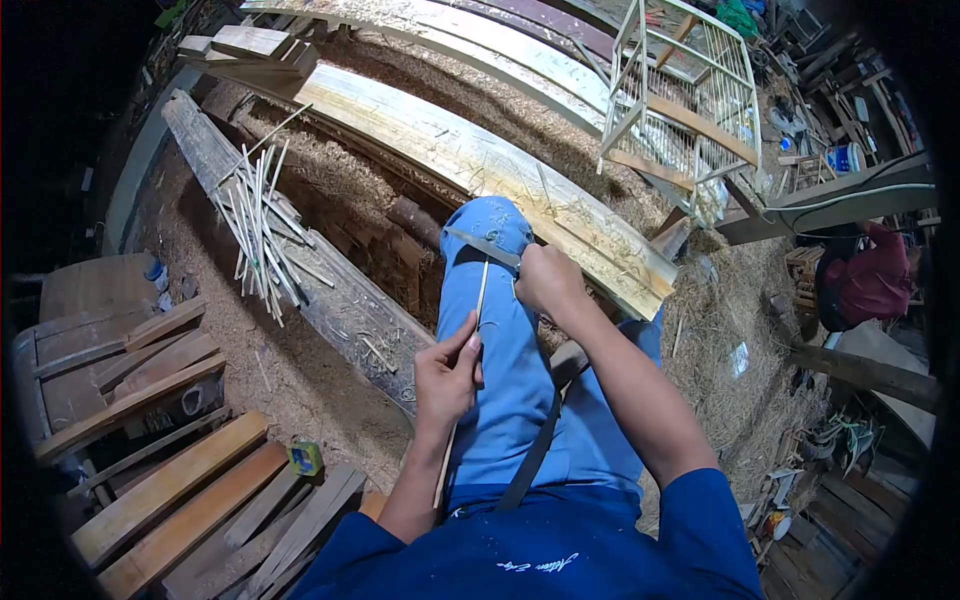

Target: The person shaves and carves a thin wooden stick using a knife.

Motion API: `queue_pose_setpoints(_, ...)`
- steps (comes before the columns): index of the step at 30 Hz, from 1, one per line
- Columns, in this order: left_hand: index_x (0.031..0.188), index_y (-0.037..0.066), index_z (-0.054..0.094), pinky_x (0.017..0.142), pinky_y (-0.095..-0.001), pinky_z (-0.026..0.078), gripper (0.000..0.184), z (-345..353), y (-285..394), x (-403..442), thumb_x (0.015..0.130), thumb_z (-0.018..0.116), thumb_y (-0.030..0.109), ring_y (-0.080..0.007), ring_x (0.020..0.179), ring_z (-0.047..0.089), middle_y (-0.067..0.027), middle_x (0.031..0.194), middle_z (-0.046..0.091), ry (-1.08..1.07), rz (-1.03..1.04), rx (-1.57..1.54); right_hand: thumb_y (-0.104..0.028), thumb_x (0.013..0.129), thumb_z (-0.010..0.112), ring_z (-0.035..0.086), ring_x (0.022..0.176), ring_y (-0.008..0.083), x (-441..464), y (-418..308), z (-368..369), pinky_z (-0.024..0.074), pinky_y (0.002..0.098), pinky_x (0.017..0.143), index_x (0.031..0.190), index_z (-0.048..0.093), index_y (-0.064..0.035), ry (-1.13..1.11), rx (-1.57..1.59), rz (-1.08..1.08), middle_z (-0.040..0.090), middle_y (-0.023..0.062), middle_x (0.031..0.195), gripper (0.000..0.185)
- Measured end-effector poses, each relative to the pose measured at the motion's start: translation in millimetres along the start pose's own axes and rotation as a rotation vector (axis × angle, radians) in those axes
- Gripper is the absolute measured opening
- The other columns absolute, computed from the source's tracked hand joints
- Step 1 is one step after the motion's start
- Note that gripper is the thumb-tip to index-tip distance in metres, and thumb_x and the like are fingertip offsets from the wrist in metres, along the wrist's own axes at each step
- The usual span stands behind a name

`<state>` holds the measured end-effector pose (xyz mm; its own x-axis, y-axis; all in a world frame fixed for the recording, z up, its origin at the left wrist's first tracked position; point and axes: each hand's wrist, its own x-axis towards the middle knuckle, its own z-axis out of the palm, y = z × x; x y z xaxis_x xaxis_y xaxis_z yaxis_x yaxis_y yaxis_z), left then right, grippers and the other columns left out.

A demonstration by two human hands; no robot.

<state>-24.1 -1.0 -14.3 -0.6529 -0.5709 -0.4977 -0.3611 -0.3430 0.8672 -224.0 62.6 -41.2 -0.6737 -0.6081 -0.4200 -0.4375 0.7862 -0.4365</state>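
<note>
My right hand (550, 283) is wrapped round the handle of a knife (484, 247), its blade pointing left across my knee. Between the fingers and thumb of my left hand (447, 376) is a thin bamboo stick (483, 287). The stick's upper end meets the blade over my blue trouser leg, and its lower part runs back along my left forearm. The knife's handle is mostly hidden in my fist. To the left, a bundle of pale thin sticks (262, 228) lies across a weathered plank (345, 290).
A long pale board (430, 135) runs beyond my knees, sprinkled with shavings. A slatted cage (690, 100) stands at upper right. Cut wooden boards (190, 500) and a tape measure (306, 459) lie at lower left. A person in a red shirt (875, 280) is at far right.
</note>
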Motion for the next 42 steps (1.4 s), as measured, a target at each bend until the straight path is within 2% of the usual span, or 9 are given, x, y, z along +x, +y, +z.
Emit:
queue_pose_setpoints(3,0.129,0.006,0.064,0.040,-0.0213,0.033,0.032,-3,-14,-2,0.098,0.062,0.010,-0.0026,0.045,0.043,0.0027,0.058,0.055,0.015,0.100,0.012,-0.010,0.075,0.065,0.069,0.089,0.0436,1,1,-2,0.0554,0.0509,0.080,0.086,0.072,0.0027,-0.015,-0.007,-0.008,0.069,0.0291,0.092,0.018)
queue_pose_setpoints(8,0.130,0.005,0.064,0.040,-0.0211,0.034,0.034,3,18,6,0.097,0.065,0.012,-0.0028,0.046,0.044,0.0023,0.059,0.056,-0.003,-0.032,0.020,-0.011,0.075,0.068,0.071,0.090,0.0391,-12,-8,-5,0.0573,0.0474,0.080,0.092,0.072,0.0006,-0.054,-0.093,0.007,0.071,0.0256,0.094,0.021)
queue_pose_setpoints(12,0.131,0.005,0.062,0.035,-0.0221,0.032,0.036,11,17,34,0.096,0.065,0.013,-0.0042,0.040,0.043,0.0015,0.059,0.058,-0.011,0.060,-0.041,-0.010,0.074,0.067,0.070,0.091,0.0400,-24,-7,-10,0.0572,0.0476,0.081,0.091,0.072,0.0016,-0.080,-0.113,-0.076,0.070,0.0263,0.094,0.021)
queue_pose_setpoints(16,0.130,0.004,0.063,0.039,-0.0201,0.032,0.034,9,6,36,0.097,0.064,0.012,-0.0028,0.044,0.042,0.0033,0.060,0.056,-0.028,0.144,-0.037,-0.012,0.073,0.067,0.069,0.090,0.0432,-12,0,2,0.0566,0.0494,0.080,0.089,0.071,0.0048,-0.061,-0.051,-0.055,0.069,0.0290,0.093,0.024)
queue_pose_setpoints(20,0.130,0.006,0.063,0.043,-0.0201,0.034,0.033,2,10,13,0.097,0.062,0.009,-0.0018,0.049,0.043,0.0042,0.062,0.055,-0.009,0.024,-0.008,-0.010,0.075,0.066,0.070,0.092,0.0409,-9,-4,-2,0.0566,0.0487,0.081,0.091,0.072,0.0027,-0.086,-0.067,-0.010,0.070,0.0272,0.096,0.021)
queue_pose_setpoints(29,0.130,0.006,0.064,0.038,-0.0208,0.032,0.033,-5,-3,-19,0.097,0.062,0.008,-0.0020,0.043,0.041,0.0035,0.058,0.055,0.024,0.017,0.002,-0.014,0.074,0.068,0.069,0.089,0.0427,-2,6,8,0.0561,0.0498,0.080,0.086,0.070,0.0036,-0.003,-0.035,-0.019,0.069,0.0287,0.091,0.021)
queue_pose_setpoints(34,0.131,0.007,0.063,0.036,-0.0208,0.033,0.037,3,28,9,0.094,0.066,0.010,-0.0028,0.040,0.043,0.0021,0.058,0.057,-0.014,-0.042,0.021,-0.011,0.076,0.066,0.071,0.088,0.0403,-23,-6,-2,0.0575,0.0477,0.079,0.089,0.073,0.0020,0.027,-0.092,-0.054,0.070,0.0266,0.093,0.020)
queue_pose_setpoints(38,0.131,0.008,0.063,0.034,-0.0221,0.030,0.039,8,19,31,0.094,0.068,0.013,-0.0033,0.038,0.042,0.0024,0.055,0.056,-0.005,0.034,0.038,-0.011,0.074,0.068,0.070,0.089,0.0403,-24,-7,-8,0.0574,0.0477,0.079,0.090,0.072,0.0017,-0.058,-0.140,-0.115,0.070,0.0262,0.092,0.021)
queue_pose_setpoints(42,0.131,0.005,0.063,0.042,-0.0201,0.032,0.037,3,7,26,0.095,0.066,0.008,-0.0013,0.048,0.043,0.0048,0.063,0.057,0.001,0.038,-0.053,-0.011,0.074,0.069,0.070,0.087,0.0404,-14,-6,-1,0.0574,0.0477,0.079,0.087,0.072,0.0011,-0.025,-0.080,-0.050,0.070,0.0256,0.091,0.018)
